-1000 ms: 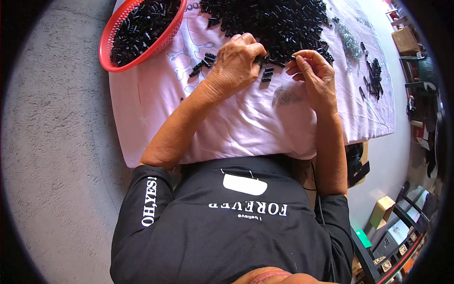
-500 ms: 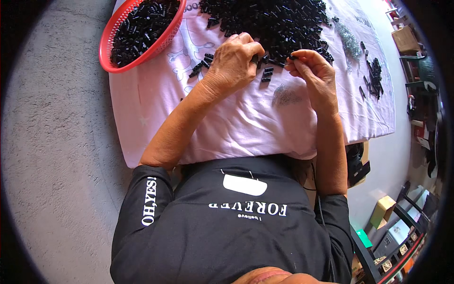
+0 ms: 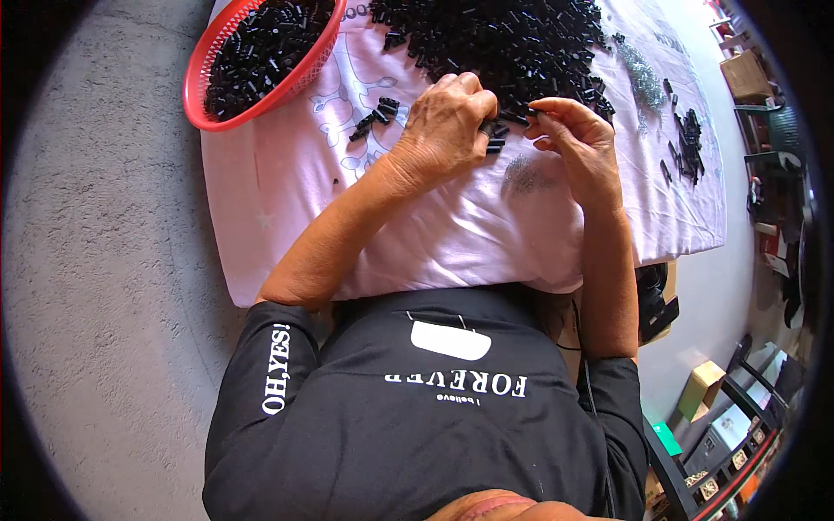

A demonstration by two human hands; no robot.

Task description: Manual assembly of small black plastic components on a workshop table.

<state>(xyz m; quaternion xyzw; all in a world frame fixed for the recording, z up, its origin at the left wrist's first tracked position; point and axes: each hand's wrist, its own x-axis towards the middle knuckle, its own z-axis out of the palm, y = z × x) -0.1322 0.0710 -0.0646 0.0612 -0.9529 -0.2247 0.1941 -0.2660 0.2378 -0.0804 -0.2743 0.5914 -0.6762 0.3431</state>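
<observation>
My left hand (image 3: 447, 126) is closed, its fingers curled down over the near edge of a big heap of small black tube-like pieces (image 3: 495, 43). Its palm and fingertips are hidden, so what it holds cannot be made out. Close by, thumb and forefinger of my right hand (image 3: 580, 148) pinch a small black piece (image 3: 532, 112). Between the hands, a few black pieces (image 3: 495, 144) lie on the pink cloth, partly covered by my left hand. A small patch of fine silvery bits (image 3: 526, 175) sits just below my right fingertips.
A red plastic basket (image 3: 193, 97) full of black pieces stands at the far left. Loose black pieces (image 3: 375, 119) lie left of my left hand. On the right are a larger silvery pile (image 3: 643, 78) and another black cluster (image 3: 689, 148). Pink cloth (image 3: 417, 234) covers the work surface.
My left hand has shifted right and slightly nearer, closer to my right hand, uncovering loose pieces on its left and covering part of the small row. My right hand has barely moved.
</observation>
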